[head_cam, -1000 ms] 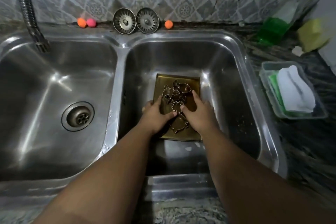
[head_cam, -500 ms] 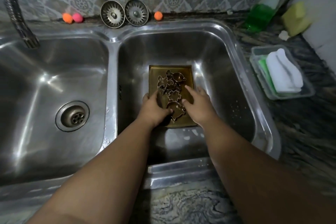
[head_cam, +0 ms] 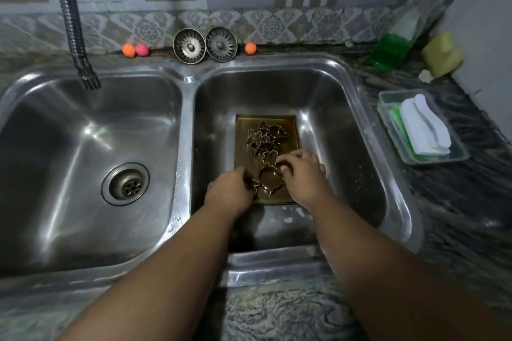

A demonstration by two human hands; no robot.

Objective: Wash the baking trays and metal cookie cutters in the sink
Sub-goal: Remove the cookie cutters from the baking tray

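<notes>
**Cutters loose on a tray in the right basin**

The baking tray (head_cam: pixel 292 130) lies flat in the right basin (head_cam: pixel 332 97), the cookie cutters (head_cam: pixel 266 141) heaped on it. The left hand (head_cam: pixel 230 194) pinches a small cutter (head_cam: pixel 253 184); whether the curled right hand (head_cam: pixel 303 171) holds one cannot be told. Thin, interlocked metal could snag, so one lift may drag several out, and sharp edges may nick fingers.

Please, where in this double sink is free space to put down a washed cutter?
The left basin is bare around its drain. In the right basin, free strips lie right of and behind the tray. The tray itself is crowded with cookie cutters and both hands.
</notes>
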